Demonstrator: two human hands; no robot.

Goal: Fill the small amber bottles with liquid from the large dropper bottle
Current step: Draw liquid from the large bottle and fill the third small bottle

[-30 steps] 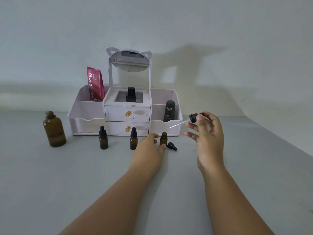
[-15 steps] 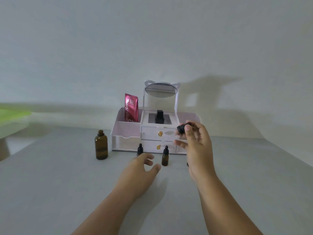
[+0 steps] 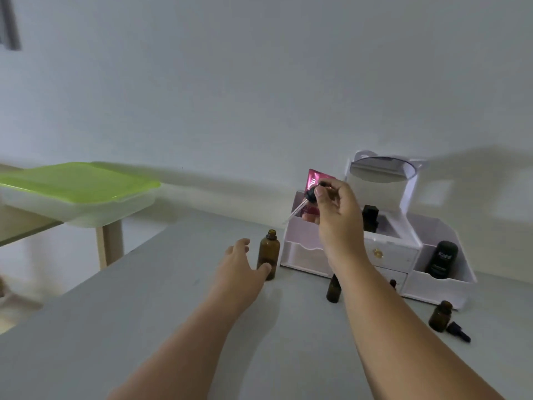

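Fingertips [image 3: 318, 194] of the right hand [image 3: 339, 226] pinch the dropper [image 3: 310, 196]; the left hand [image 3: 239, 272], fingers loosely spread, is at seven o'clock of the large bottle [image 3: 268, 251]. White lettering on the dark tube [image 3: 441, 259] is blurred.

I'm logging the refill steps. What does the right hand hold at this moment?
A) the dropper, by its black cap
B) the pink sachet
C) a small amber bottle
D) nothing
A: the right hand pinches the dropper by its black cap, glass tube angled down toward the open large amber bottle.
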